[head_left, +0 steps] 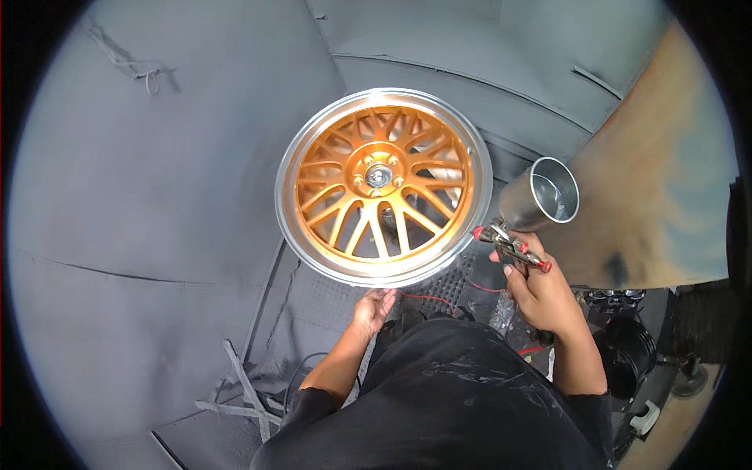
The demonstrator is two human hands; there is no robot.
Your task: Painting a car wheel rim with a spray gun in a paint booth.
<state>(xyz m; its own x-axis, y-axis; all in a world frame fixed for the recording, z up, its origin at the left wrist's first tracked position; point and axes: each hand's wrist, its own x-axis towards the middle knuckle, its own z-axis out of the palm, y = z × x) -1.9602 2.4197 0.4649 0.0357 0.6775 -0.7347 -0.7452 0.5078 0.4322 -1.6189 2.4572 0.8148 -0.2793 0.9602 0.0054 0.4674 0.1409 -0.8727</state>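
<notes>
A wheel (407, 222) with bright orange spokes, a polished silver rim and a silver centre cap faces up at me in the middle of the view. My left hand (374, 312) is just below its near edge, fingers curled; whether they grip the rim or something beneath it is unclear. My right hand (531, 290) is closed on a metal spray gun (509, 244) with red knobs, held at the wheel's lower right. The gun's open metal cup (518, 200) tilts beside the rim, with some liquid or shine inside.
Grey coated booth walls (157, 172) surround me, with a tan panel (666, 196) at right. Crossed grey bars (247, 388) stand at lower left. A red hose (423, 298) runs behind my hands. Black round containers (627, 356) and a small white object (645, 417) are at lower right.
</notes>
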